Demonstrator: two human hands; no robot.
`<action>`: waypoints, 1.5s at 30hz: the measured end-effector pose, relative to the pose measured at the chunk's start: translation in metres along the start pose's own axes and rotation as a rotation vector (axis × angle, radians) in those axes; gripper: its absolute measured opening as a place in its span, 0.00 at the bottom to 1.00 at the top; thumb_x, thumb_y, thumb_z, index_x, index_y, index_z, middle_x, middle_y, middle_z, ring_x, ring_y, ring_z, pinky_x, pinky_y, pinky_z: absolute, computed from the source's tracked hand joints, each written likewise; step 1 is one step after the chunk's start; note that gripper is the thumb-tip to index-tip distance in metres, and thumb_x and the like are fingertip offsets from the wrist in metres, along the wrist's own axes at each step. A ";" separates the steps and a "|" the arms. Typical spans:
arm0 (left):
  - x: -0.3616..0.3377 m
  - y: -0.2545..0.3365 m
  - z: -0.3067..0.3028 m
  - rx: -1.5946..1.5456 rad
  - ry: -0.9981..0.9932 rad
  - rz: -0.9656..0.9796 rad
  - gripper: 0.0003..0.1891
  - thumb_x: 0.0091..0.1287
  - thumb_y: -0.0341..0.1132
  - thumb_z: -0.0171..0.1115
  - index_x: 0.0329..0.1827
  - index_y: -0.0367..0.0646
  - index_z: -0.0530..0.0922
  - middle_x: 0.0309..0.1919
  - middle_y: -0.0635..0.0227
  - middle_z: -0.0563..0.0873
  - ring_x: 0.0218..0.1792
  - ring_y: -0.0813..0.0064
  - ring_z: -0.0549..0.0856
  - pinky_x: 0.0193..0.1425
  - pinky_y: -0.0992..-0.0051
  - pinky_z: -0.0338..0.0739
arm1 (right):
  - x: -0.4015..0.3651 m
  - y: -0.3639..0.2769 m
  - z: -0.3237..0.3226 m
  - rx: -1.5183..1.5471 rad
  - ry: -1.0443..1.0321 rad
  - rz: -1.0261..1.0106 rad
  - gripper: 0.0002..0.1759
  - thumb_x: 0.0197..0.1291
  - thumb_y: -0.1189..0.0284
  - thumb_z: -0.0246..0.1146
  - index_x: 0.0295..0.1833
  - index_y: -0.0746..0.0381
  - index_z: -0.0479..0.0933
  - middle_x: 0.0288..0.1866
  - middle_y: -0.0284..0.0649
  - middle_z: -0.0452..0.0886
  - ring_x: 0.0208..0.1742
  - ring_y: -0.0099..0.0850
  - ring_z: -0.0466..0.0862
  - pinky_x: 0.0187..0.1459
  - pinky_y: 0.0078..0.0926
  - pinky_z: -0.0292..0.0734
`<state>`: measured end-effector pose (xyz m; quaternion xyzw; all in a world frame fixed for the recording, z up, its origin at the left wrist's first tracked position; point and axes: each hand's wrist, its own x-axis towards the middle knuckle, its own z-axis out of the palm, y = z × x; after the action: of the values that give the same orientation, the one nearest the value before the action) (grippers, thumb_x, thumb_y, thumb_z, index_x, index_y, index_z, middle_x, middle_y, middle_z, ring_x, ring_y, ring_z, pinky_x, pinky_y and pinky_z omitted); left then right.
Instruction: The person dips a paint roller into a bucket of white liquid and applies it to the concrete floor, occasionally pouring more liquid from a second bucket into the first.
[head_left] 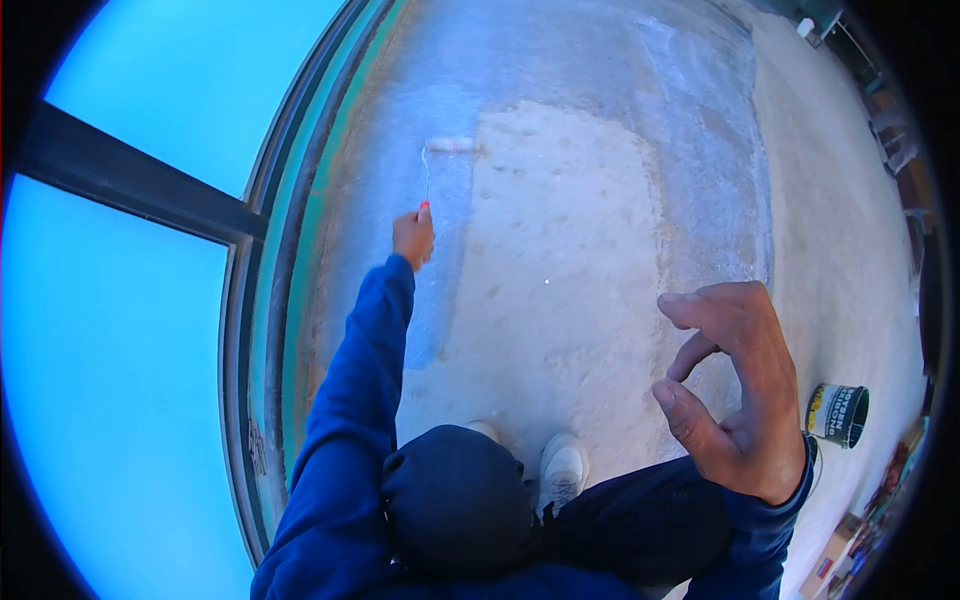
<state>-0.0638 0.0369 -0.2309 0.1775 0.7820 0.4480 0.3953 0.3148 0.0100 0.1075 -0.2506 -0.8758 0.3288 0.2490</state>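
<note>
My left hand [413,238] reaches far forward, closed around the red handle of a paint roller [452,146]. The roller's pale sleeve rests on the concrete floor [560,230], at the border between a bluish coated strip on the left and a lighter bare patch. My right hand [745,385] is raised close to the camera on the right. Its fingers are bent, with a gap between thumb and fingertips, and it holds nothing. Behind it to the right stands a dark bucket [838,415] with a printed label.
Along the left runs a dark window frame [240,350] with bright blue panes and a green-edged sill. My white shoe [563,468] is on the lighter floor, beside a dark rounded cloth shape [460,500]. Assorted items line the far right edge.
</note>
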 end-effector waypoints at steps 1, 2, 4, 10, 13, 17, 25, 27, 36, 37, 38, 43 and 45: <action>0.021 0.013 0.010 0.013 0.004 0.001 0.22 0.72 0.52 0.52 0.29 0.42 0.73 0.16 0.67 0.73 0.09 0.77 0.68 0.09 0.73 0.57 | 0.001 0.001 -0.001 -0.012 -0.005 0.020 0.30 0.46 0.84 0.68 0.59 0.65 0.73 0.48 0.49 0.73 0.39 0.36 0.75 0.33 0.24 0.76; 0.040 0.025 0.020 0.029 0.014 0.018 0.23 0.72 0.52 0.51 0.27 0.42 0.73 0.15 0.68 0.72 0.08 0.76 0.67 0.08 0.73 0.56 | 0.002 0.001 -0.002 -0.021 -0.011 0.041 0.30 0.46 0.84 0.68 0.59 0.64 0.73 0.47 0.49 0.73 0.39 0.35 0.75 0.33 0.24 0.76; 0.083 0.047 0.037 0.087 0.053 0.036 0.24 0.72 0.50 0.50 0.25 0.38 0.75 0.15 0.63 0.75 0.11 0.70 0.73 0.12 0.68 0.63 | 0.004 0.002 -0.002 -0.011 -0.027 0.075 0.30 0.46 0.83 0.68 0.59 0.64 0.73 0.47 0.49 0.73 0.38 0.35 0.75 0.33 0.24 0.76; 0.181 0.080 0.074 0.069 0.175 -0.038 0.27 0.72 0.53 0.51 0.15 0.50 0.63 0.10 0.71 0.67 0.07 0.76 0.63 0.08 0.73 0.51 | 0.009 0.014 0.002 -0.043 -0.055 0.053 0.27 0.47 0.77 0.65 0.57 0.66 0.73 0.45 0.49 0.72 0.30 0.31 0.80 0.33 0.23 0.77; 0.158 0.074 0.039 -0.004 -0.071 -0.052 0.24 0.72 0.45 0.48 0.21 0.37 0.75 0.15 0.58 0.78 0.09 0.67 0.74 0.11 0.66 0.62 | 0.006 0.018 0.003 -0.062 -0.048 0.006 0.27 0.47 0.75 0.65 0.57 0.67 0.72 0.45 0.49 0.72 0.29 0.30 0.80 0.33 0.23 0.77; 0.064 0.026 -0.015 0.110 -0.081 0.043 0.26 0.72 0.52 0.50 0.21 0.40 0.73 0.13 0.65 0.74 0.07 0.74 0.69 0.08 0.70 0.58 | 0.002 0.010 0.001 -0.036 -0.034 -0.026 0.27 0.47 0.74 0.65 0.56 0.66 0.73 0.45 0.50 0.73 0.29 0.30 0.80 0.33 0.24 0.77; -0.161 -0.090 -0.111 0.170 0.003 -0.124 0.19 0.72 0.49 0.54 0.51 0.44 0.80 0.17 0.72 0.74 0.11 0.81 0.71 0.11 0.77 0.62 | -0.005 -0.001 0.004 -0.057 0.035 -0.094 0.24 0.50 0.72 0.65 0.55 0.64 0.74 0.47 0.49 0.75 0.29 0.30 0.80 0.34 0.25 0.77; -0.216 -0.102 -0.121 0.137 0.017 -0.194 0.19 0.73 0.48 0.52 0.52 0.41 0.80 0.17 0.74 0.72 0.11 0.83 0.70 0.11 0.78 0.61 | -0.006 -0.005 0.006 -0.080 0.041 -0.114 0.24 0.51 0.72 0.65 0.55 0.64 0.74 0.47 0.48 0.75 0.29 0.30 0.80 0.34 0.24 0.77; -0.349 -0.206 -0.161 0.330 0.175 0.216 0.21 0.74 0.45 0.52 0.41 0.33 0.81 0.19 0.74 0.76 0.28 0.82 0.78 0.31 0.78 0.71 | -0.012 -0.009 0.006 -0.156 0.029 -0.125 0.24 0.52 0.74 0.65 0.58 0.60 0.74 0.50 0.47 0.76 0.35 0.33 0.80 0.34 0.23 0.78; -0.342 -0.197 -0.158 0.333 0.152 0.166 0.21 0.74 0.46 0.52 0.40 0.34 0.80 0.18 0.73 0.76 0.26 0.82 0.77 0.29 0.77 0.71 | -0.012 -0.009 0.007 -0.151 0.031 -0.124 0.24 0.53 0.74 0.65 0.58 0.60 0.74 0.51 0.47 0.76 0.36 0.33 0.80 0.34 0.23 0.78; -0.321 -0.186 -0.154 0.337 0.127 0.119 0.21 0.74 0.46 0.52 0.39 0.35 0.80 0.18 0.73 0.76 0.24 0.82 0.77 0.27 0.77 0.70 | -0.012 -0.009 0.009 -0.145 0.033 -0.123 0.24 0.53 0.74 0.64 0.58 0.60 0.74 0.51 0.47 0.76 0.38 0.34 0.80 0.34 0.23 0.78; -0.211 -0.102 -0.105 0.257 -0.024 -0.009 0.24 0.71 0.52 0.55 0.51 0.38 0.82 0.17 0.71 0.76 0.14 0.82 0.73 0.16 0.76 0.65 | -0.019 -0.007 0.006 -0.174 0.065 -0.118 0.23 0.54 0.74 0.64 0.58 0.61 0.75 0.51 0.47 0.77 0.39 0.35 0.80 0.33 0.24 0.79; -0.159 -0.085 -0.077 0.179 -0.013 0.053 0.22 0.73 0.51 0.52 0.33 0.39 0.79 0.14 0.71 0.73 0.12 0.80 0.71 0.13 0.75 0.64 | -0.022 -0.008 0.004 -0.196 0.077 -0.116 0.23 0.54 0.74 0.65 0.58 0.61 0.75 0.51 0.47 0.77 0.38 0.35 0.81 0.33 0.24 0.79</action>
<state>-0.0177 -0.1517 -0.2072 0.2354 0.8114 0.3856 0.3708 0.3270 -0.0107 0.1047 -0.2350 -0.9066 0.2169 0.2755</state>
